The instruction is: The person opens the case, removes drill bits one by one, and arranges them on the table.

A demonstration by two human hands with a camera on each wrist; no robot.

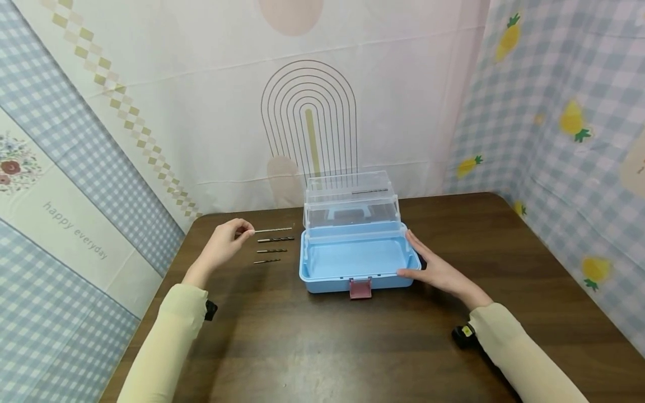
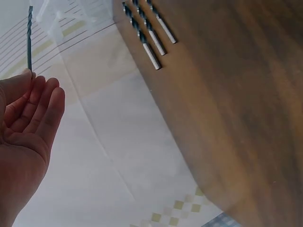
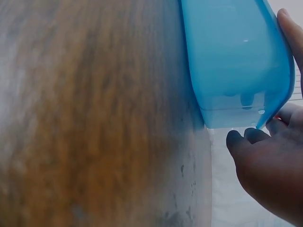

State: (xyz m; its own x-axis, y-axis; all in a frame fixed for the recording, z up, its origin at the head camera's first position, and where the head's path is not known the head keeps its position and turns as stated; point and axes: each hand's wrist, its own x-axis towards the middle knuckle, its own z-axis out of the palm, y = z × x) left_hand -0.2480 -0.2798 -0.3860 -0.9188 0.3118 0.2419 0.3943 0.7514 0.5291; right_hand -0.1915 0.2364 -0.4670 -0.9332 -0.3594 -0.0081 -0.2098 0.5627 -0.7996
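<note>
My left hand (image 1: 225,242) pinches a thin drill bit (image 1: 274,230) by its end between thumb and fingertips; the left wrist view shows the bit's dark spiral part (image 2: 29,38) pointing away from the hand. Just below it in the head view, three more drill bits (image 1: 275,239) lie in a row on the table. To their right stands a light blue toolbox (image 1: 360,260) with its clear lid and tray (image 1: 347,212) raised. My right hand (image 1: 437,272) grips the box's right end, thumb at the front rim and fingers along the side.
Another drill bit (image 1: 370,192) lies up in the raised clear part of the box. A dark pink latch (image 1: 360,289) hangs at the box's front. The brown wooden table (image 1: 312,347) backs onto a patterned cloth (image 1: 221,112), with checked cloth on both sides.
</note>
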